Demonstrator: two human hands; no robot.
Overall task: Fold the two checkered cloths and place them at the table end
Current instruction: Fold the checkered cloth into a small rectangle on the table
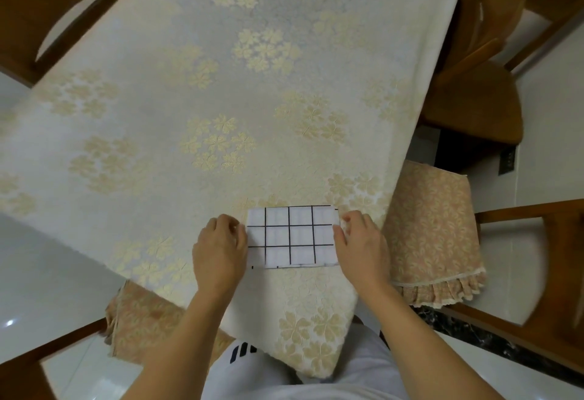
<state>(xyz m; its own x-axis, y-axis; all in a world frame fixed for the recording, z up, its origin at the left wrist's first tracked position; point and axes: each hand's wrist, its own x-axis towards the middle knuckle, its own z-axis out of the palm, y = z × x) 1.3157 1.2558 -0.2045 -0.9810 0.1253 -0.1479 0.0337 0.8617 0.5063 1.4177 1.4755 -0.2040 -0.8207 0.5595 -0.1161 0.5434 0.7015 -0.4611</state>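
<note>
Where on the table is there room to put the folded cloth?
The flowered tablecloth lies bare beyond the checkered cloth, out to the far end and both side edges. It is crowded only at the near edge, where the left hand and right hand flank the cloth.

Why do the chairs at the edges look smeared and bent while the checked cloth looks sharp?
Head view: the checked cloth between the left hand and right hand is crisp at centre; the chair and other corners are blurred and curved by the wide-angle lens; soft even light, faint shadows; a small glare spot on the glossy floor.
</note>
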